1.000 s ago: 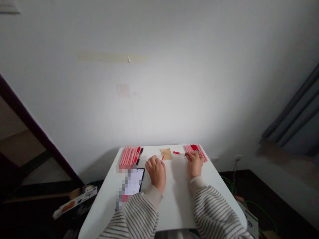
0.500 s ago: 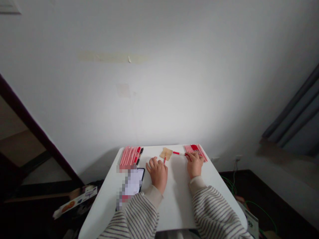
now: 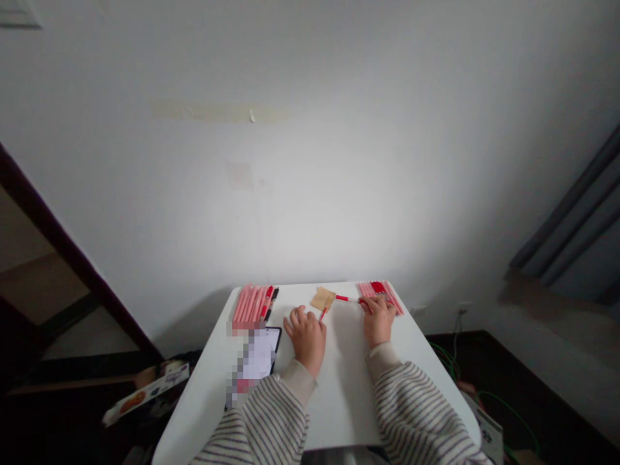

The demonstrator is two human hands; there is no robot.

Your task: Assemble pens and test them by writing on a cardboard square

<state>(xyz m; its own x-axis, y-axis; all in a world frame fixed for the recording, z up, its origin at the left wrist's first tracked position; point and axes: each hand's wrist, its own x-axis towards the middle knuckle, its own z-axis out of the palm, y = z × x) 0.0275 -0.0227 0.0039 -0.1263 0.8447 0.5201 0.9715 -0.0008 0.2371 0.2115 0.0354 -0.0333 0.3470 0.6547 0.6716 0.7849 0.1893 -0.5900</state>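
My left hand rests over the middle of the white table, fingers bent. A slim red stick-like piece pokes out at its thumb side, pinched there; its lower end is hidden. The upper tip of this piece meets the lower edge of a small tan paper square. My right hand is closed on a red-and-white pen, which points left toward the paper. Beneath and behind the right fingers lies a row of pink pens with a red patch among them.
Pink pens lie side by side at the back left, with a red pen and a black pen beside them. A phone, partly pixelated, lies left of my left hand. The wall rises behind the table.
The slim red piece in my left hand has tilted to the right at its upper end. The tan paper has turned slightly. My right hand and its pen have hardly moved.
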